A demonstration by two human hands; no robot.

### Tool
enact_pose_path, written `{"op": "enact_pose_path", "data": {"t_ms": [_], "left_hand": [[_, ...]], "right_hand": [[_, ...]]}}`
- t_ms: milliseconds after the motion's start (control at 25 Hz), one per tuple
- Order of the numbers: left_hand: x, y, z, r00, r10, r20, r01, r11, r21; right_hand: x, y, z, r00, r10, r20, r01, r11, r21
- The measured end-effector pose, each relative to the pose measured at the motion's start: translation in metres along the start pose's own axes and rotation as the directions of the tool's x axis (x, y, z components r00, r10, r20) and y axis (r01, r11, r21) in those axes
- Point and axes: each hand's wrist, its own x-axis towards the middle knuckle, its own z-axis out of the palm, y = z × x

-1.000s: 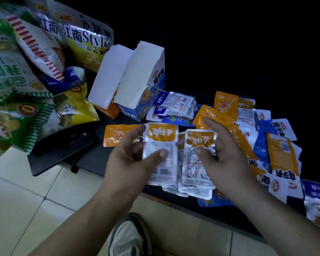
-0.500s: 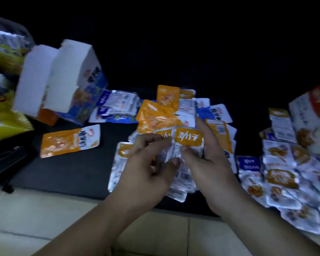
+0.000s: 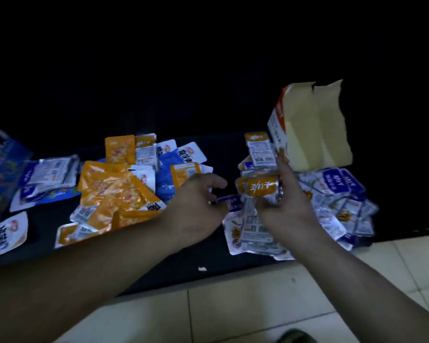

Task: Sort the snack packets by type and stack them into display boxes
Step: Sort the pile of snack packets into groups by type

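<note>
Orange-topped packets gripped in right hand; left hand loosely curled, empty (display box interior unseen).

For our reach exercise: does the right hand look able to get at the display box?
Probably yes: the right hand, gripping orange-topped packets, is just below the display box, with nothing between them.

Packet stack gripped in my right hand: white brand characters on the orange band, upside down, apparently 劲仔. Orange packets left of the stack: dark characters, too blurred to read.
</note>
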Motion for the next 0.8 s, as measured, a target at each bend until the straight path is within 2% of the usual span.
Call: {"op": "enact_pose_path", "data": {"t_ms": [80, 160, 240, 320, 400, 520, 680, 800], "left_hand": [[0.010, 0.012, 0.010, 0.998, -0.006, 0.060, 0.003, 0.999, 0.045], [0.015, 0.020, 0.025, 0.998, -0.023, 0.066, 0.023, 1.000, 0.014], [0.016, 0.018, 0.038, 0.998, -0.040, 0.056, 0.042, 0.998, -0.039], [0.011, 0.014, 0.043, 0.998, -0.060, 0.036, 0.063, 0.995, -0.079], [0.003, 0.005, 0.039, 0.998, -0.068, -0.013, 0.065, 0.990, -0.124], [-0.013, -0.008, 0.026, 0.993, -0.094, -0.071, 0.080, 0.981, -0.174], [-0.038, -0.028, 0.006, 0.990, -0.086, -0.113, 0.060, 0.976, -0.209], [-0.062, -0.053, -0.021, 0.997, -0.068, -0.046, 0.059, 0.982, -0.178]], "right_hand": [[0.013, 0.006, -0.019, 0.995, -0.080, -0.053, 0.068, 0.979, -0.193], [0.030, 0.015, -0.029, 0.985, -0.163, -0.054, 0.134, 0.927, -0.351], [0.044, 0.024, -0.029, 0.973, -0.213, -0.083, 0.114, 0.766, -0.633], [0.051, 0.041, -0.026, 0.932, -0.325, -0.164, 0.065, 0.591, -0.804], [0.052, 0.052, -0.021, 0.873, -0.463, -0.155, 0.121, 0.512, -0.851], [0.049, 0.059, -0.015, 0.841, -0.536, -0.078, 0.192, 0.429, -0.883], [0.038, 0.051, -0.003, 0.816, -0.569, -0.101, 0.240, 0.494, -0.836], [0.021, 0.036, 0.026, 0.786, -0.616, -0.050, 0.415, 0.586, -0.695]]}}
